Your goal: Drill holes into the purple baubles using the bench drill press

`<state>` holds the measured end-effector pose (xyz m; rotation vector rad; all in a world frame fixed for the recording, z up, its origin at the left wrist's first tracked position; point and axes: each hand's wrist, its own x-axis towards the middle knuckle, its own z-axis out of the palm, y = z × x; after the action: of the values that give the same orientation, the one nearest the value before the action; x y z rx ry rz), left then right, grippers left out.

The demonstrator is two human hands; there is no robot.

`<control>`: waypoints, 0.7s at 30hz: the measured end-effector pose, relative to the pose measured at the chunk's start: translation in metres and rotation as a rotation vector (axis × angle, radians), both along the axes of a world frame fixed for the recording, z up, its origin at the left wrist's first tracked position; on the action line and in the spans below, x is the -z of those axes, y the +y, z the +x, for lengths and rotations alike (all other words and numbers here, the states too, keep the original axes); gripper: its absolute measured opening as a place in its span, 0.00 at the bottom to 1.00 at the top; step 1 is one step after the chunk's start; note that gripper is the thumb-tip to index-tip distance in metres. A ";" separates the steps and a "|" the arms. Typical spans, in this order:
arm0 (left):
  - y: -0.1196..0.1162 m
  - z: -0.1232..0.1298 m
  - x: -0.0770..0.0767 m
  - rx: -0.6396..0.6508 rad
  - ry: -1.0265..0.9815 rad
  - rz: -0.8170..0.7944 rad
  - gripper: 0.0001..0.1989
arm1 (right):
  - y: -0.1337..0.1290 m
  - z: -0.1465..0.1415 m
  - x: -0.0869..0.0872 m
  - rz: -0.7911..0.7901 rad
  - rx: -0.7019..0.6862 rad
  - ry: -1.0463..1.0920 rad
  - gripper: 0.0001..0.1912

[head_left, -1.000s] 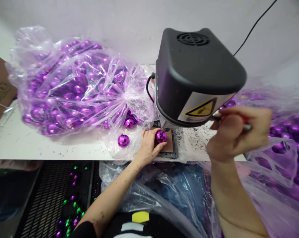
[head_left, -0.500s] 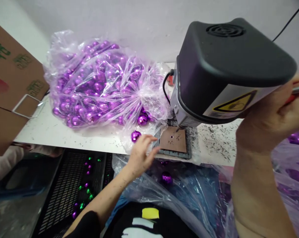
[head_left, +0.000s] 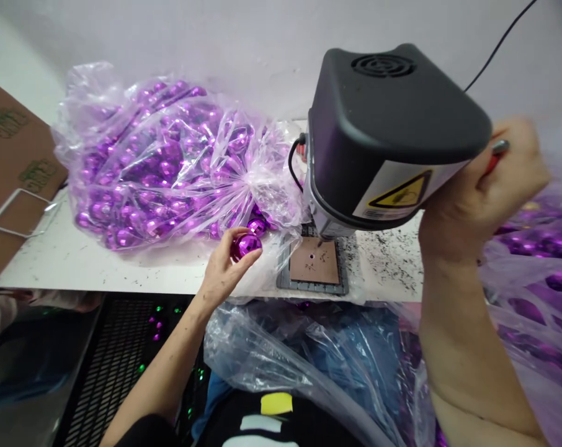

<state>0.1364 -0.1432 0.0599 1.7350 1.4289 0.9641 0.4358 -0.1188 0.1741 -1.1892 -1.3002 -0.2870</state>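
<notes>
Between the thumb and fingers of my left hand [head_left: 227,264] is a shiny purple faceted ball [head_left: 249,245], held just above the table. A second purple ball [head_left: 257,226] lies right behind it at the mouth of the clear plastic bag [head_left: 169,167]. To the right stands a black-housed bench drill [head_left: 392,124] with a yellow warning label. Under its bit is a brown square board [head_left: 314,264] with a small hole and dark shavings. My right hand [head_left: 486,186] is closed around a handle [head_left: 492,161] with red and metal parts on the drill's right side.
Dark shavings cover the white table [head_left: 388,261] around the drill. A cardboard box [head_left: 15,174] stands at the left. Below are a black crate [head_left: 104,360] with small green and purple balls, and clear plastic [head_left: 309,354] over my lap. More purple balls in plastic [head_left: 536,298] lie at right.
My left hand, which was open and empty beside the board, has moved left and taken hold of a purple ball. My right hand stays on the handle. The view has shifted slightly.
</notes>
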 end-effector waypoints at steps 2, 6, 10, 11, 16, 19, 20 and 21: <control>-0.007 0.018 -0.010 0.070 -0.316 -0.229 0.22 | 0.004 0.001 -0.002 -0.030 -0.001 0.006 0.33; -0.013 0.055 0.001 0.262 -0.771 -0.629 0.25 | 0.011 0.003 -0.005 -0.052 -0.011 0.030 0.33; -0.008 0.074 0.020 0.298 -0.839 -0.706 0.27 | 0.014 0.005 -0.005 -0.083 -0.060 0.042 0.35; -0.006 0.076 0.023 0.290 -0.794 -0.676 0.28 | 0.014 0.005 -0.004 -0.082 -0.069 0.044 0.35; 0.004 0.088 0.034 0.200 -0.410 -0.351 0.28 | 0.014 0.004 -0.003 -0.057 -0.088 0.062 0.33; 0.009 0.095 0.043 0.151 -0.156 -0.034 0.23 | 0.013 0.003 -0.004 -0.064 -0.068 0.072 0.34; 0.009 0.098 0.046 0.145 -0.085 0.054 0.23 | 0.013 0.003 -0.004 -0.070 -0.065 0.073 0.34; 0.010 0.100 0.049 0.144 -0.026 0.123 0.23 | 0.013 0.002 -0.004 -0.074 -0.067 0.073 0.34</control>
<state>0.2364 -0.1337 0.0114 1.8799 1.2324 1.0104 0.4381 -0.1057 0.1780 -1.2048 -1.2931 -0.1473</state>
